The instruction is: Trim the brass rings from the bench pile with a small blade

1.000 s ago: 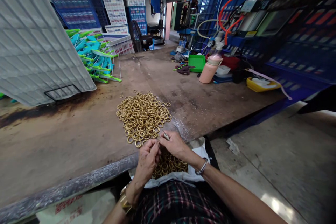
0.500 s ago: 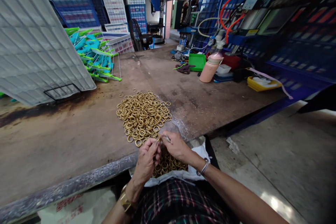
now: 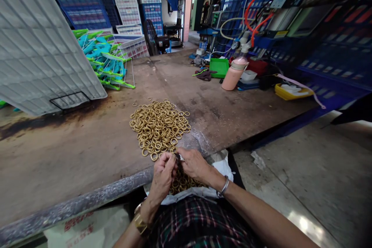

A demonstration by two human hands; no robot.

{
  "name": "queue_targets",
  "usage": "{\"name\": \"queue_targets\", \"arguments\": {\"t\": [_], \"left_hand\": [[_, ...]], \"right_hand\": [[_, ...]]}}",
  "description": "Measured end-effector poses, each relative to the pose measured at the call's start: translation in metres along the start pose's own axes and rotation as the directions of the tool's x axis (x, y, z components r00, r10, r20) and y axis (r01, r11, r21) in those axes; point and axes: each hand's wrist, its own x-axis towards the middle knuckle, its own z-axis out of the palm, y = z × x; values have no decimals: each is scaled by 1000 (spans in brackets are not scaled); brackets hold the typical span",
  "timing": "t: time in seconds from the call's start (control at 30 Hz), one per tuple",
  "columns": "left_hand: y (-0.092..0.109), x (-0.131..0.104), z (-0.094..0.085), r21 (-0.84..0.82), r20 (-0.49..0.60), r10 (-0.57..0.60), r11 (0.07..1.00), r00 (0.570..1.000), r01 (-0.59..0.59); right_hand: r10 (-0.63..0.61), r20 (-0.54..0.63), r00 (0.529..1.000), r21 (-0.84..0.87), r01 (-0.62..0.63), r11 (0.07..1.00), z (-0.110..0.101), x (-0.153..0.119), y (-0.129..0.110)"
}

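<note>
In front of me, my left hand [image 3: 165, 171] is closed, thumb against fingertips, on a brass-coloured ring that its fingers mostly hide. Close against it, my right hand [image 3: 195, 164] is closed around a small metal tool, of which hardly anything shows now. The fingertips of both hands meet over the table's front edge. Just beyond them lies a heap of brass-coloured rings [image 3: 158, 126] on the brown table. More rings [image 3: 184, 183] fill an open white sack [image 3: 200, 192] on my lap, under the hands.
On the left a ribbed grey-white panel [image 3: 43, 46] leans beside green and turquoise plastic pieces [image 3: 106, 58]. Toward the right stand a pink bottle [image 3: 233, 73], a green tray [image 3: 219, 68] and a yellow tray [image 3: 292, 92]. Stacked crates [image 3: 84, 7] rise behind the table [image 3: 87, 143].
My right hand has turned slightly and its fingers have moved a little toward the left hand, covering the metal tool that showed before. The left hand stays almost in place.
</note>
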Motion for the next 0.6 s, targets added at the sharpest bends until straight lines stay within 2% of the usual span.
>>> {"name": "queue_targets", "arguments": {"t": [0.13, 0.27, 0.33, 0.4, 0.47, 0.6], "left_hand": [[-2, 0, -2, 25, -14, 23, 999, 1000, -23], [-1, -10, -5, -4, -35, -36, 999, 999, 36], [1, -19, -5, -37, 35, -43, 998, 998, 44], [3, -26, -4, -110, 136, -56, 991, 989, 72], [3, -28, -5, -227, 189, -89, 965, 978, 132], [-2, -21, -10, -395, 135, -172, 894, 976, 212]], "right_hand": [[-52, 53, 997, 37, 50, 998, 1, 2, 0], [32, 36, 999, -75, -29, 997, 3, 8, 0], [96, 25, 995, -125, -92, 988, 3, 12, 2], [163, 4, 987, -152, -160, 975, 2, 15, 5], [175, -41, 984, -129, -179, 975, 2, 17, 8], [60, -124, 991, -16, -62, 998, 8, 19, 8]]}}
